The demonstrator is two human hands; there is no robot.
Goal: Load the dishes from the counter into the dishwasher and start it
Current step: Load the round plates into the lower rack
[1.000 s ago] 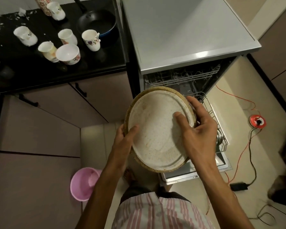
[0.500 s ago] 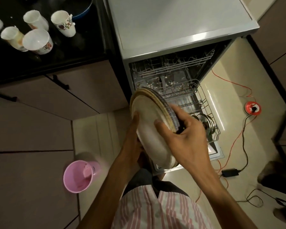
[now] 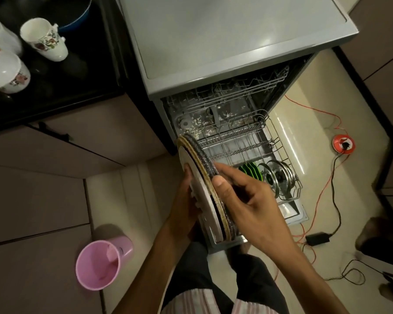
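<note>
While both hands' fingers clamp stacked plates, lower rack holds lids, seemingly green plates.

We see the stack of plates only edge-on; their count cannot be told, and the stack's lower end hides the near corner of the lower rack. The left hand lies mostly behind the stack, so its finger positions are hidden from us. The right hand covers the rack wires beside the stack. Beyond the rack, the dishwasher interior is too dark for us to resolve. Left of the dishwasher, two cups are cut by the frame edge, and the blue pan by the top edge.
</note>
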